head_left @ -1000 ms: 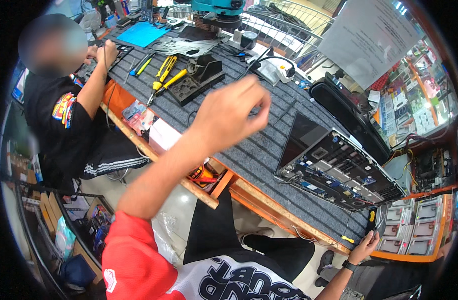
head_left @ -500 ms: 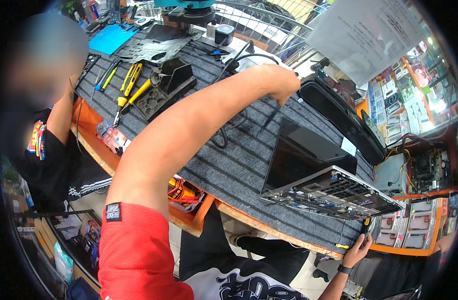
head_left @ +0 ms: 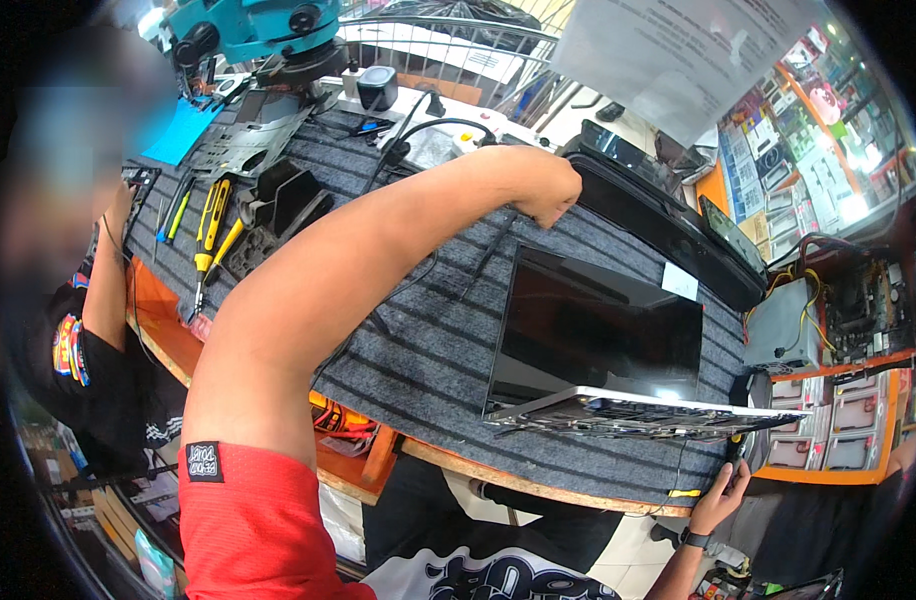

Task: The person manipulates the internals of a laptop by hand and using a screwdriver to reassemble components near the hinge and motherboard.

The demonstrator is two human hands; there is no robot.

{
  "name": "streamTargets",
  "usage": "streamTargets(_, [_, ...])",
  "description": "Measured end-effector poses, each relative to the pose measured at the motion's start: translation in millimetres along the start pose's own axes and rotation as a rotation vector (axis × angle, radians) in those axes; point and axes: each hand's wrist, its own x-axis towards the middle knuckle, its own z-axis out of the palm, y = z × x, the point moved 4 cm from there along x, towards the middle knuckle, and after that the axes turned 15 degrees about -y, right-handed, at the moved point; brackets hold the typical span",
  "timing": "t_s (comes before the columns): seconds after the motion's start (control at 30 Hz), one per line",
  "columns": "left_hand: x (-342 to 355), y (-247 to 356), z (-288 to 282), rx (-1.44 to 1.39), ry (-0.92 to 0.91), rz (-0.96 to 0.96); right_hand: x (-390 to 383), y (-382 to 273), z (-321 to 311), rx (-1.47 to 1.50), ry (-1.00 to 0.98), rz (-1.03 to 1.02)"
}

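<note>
My left hand [head_left: 550, 195] is stretched over the striped grey mat [head_left: 408, 370], beside a long black bar-shaped object [head_left: 658, 225]. Its fingers are curled; what they hold is hidden. A thin dark tool [head_left: 488, 250] lies just below it. Down at the table's front right corner, my right hand [head_left: 718, 500] has curled fingers at a small dark object I cannot make out. Between my hands is an opened laptop, its dark screen [head_left: 598, 320] facing up and its disassembled base [head_left: 643, 410] seen edge-on.
A co-worker [head_left: 108, 270] works on the left. Yellow screwdrivers [head_left: 213, 220], a black holder [head_left: 283, 200], a blue mat [head_left: 173, 140], a teal microscope [head_left: 248, 35] and a power strip [head_left: 443, 140] sit behind. An open computer [head_left: 858, 310] and display shelves [head_left: 818, 430] are at right.
My left arm has reached forward and right, toward the long black object. The view has shifted; more of the laptop screen shows and its base appears more edge-on. My right hand stays at the corner.
</note>
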Motion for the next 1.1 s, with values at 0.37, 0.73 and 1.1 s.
streamTargets(0.37, [-3.6,-8.2,-0.2,-0.054,0.074,0.038,-3.6,-5.8,-0.9,-0.03,0.006,0.024])
streamTargets(0.73, [-1.9,-14.6,-6.4,0.008,0.114,-0.013,-3.9,-4.6,-1.5,0.035,0.006,0.048])
streamTargets(1.1, [-6.6,-14.8,1.1,-0.031,0.132,0.021,0.0,-6.4,1.3,-0.001,-0.043,0.045])
